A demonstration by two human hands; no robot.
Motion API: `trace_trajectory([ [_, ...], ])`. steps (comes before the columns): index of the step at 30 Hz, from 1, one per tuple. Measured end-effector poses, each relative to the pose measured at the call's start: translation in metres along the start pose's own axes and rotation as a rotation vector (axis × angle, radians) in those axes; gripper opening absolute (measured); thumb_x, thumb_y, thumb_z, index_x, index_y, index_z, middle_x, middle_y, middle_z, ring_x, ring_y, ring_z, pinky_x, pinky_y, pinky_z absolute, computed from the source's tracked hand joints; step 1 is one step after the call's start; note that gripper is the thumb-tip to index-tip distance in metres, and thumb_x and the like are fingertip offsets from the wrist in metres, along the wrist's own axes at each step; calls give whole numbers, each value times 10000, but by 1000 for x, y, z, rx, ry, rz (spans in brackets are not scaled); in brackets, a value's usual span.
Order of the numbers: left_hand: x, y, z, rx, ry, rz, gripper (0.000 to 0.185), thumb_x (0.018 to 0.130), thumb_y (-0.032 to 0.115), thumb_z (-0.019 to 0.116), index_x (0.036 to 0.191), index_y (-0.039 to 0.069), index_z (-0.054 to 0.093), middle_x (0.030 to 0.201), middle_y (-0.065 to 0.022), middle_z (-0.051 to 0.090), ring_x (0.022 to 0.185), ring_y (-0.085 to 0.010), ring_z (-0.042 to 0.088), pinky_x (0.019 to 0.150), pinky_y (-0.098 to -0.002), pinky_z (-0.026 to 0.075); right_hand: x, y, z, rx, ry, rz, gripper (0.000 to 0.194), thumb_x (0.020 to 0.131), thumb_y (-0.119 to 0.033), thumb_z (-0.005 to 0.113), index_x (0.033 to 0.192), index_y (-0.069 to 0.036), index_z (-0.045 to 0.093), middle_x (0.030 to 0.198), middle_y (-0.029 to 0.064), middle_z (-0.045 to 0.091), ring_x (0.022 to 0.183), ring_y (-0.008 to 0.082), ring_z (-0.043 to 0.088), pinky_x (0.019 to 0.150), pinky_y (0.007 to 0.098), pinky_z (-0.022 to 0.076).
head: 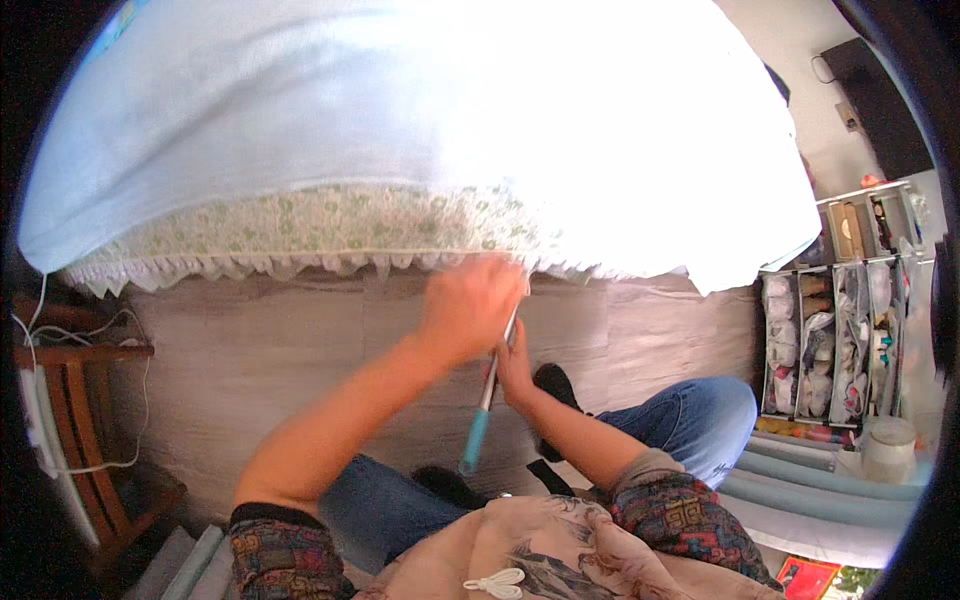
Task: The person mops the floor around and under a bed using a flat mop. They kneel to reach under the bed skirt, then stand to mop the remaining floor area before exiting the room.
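Observation:
A metal pole (489,384) with a teal handle grip (474,442) slants from near my body up to the bed's edge. My left hand (474,300), blurred, is closed around its upper part, just below the ruffled hem. Lower down, my right hand (514,364) holds the metal shaft above the teal grip. Ahead lies a bed with a pale sheet (300,112), strongly overexposed on the right. Below the sheet hangs a green-patterned bed skirt (315,221) with a lacy frill. The pole's far end is hidden by my left hand and the bed's edge.
Wood-look flooring (285,345) lies between me and the bed. A wooden stand (90,435) with white cables (142,420) is at the left. Shelves with clear-fronted storage compartments (817,337) stand at the right, near a whitish container (889,450). My legs and dark shoes are below.

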State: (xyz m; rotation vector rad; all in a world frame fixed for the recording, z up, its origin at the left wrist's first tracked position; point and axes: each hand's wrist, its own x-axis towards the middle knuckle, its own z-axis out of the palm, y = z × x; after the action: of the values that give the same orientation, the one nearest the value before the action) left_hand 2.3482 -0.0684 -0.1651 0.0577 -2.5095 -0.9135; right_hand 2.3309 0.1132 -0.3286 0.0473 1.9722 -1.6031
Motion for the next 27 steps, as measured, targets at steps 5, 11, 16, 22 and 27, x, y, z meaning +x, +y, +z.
trace_trajectory([
  [5, 157, -12, -63, 326, 668, 399, 165, 835, 157, 600, 976, 105, 666, 1004, -5, 599, 906, -195, 550, 855, -371, 357, 64, 11, -67, -435, 126, -126, 616, 967, -181, 447, 1496, -207, 131, 687, 53, 497, 455, 174, 481, 419, 335, 434],
  [11, 198, -20, -69, 557, 798, 385, 179, 791, 252, 626, 917, 136, 675, 971, 13, 603, 883, -173, 539, 822, -347, 370, 187, 23, -219, -1259, 249, -356, 354, 912, -230, 513, 1247, -115, 513, 859, 153, 643, 718, 257, 632, 602, 418, 498],
  [16, 197, -35, -57, 651, 753, 362, 225, 773, 275, 632, 951, 147, 683, 988, 23, 614, 904, -159, 547, 827, -353, 374, 233, 4, -306, -1950, -409, -200, 324, 672, -324, 758, 906, -119, 670, 923, 82, 683, 840, 237, 667, 656, 419, 508],
  [22, 198, -31, -62, 721, 702, 335, 250, 752, 239, 621, 987, 178, 681, 1008, 28, 619, 926, -163, 558, 829, -345, 384, 244, 10, -329, -1752, -567, -529, 435, 539, -359, 830, 873, -129, 671, 869, 17, 645, 894, 200, 646, 670, 402, 515],
  [27, 195, -26, -63, 889, 616, 289, 305, 770, 200, 570, 1049, 217, 692, 1060, 23, 629, 970, -175, 571, 856, -342, 389, 201, 29, -325, -1262, -287, -252, 521, 784, -98, 625, 1274, -27, 463, 864, 144, 643, 735, 301, 651, 667, 420, 515],
])
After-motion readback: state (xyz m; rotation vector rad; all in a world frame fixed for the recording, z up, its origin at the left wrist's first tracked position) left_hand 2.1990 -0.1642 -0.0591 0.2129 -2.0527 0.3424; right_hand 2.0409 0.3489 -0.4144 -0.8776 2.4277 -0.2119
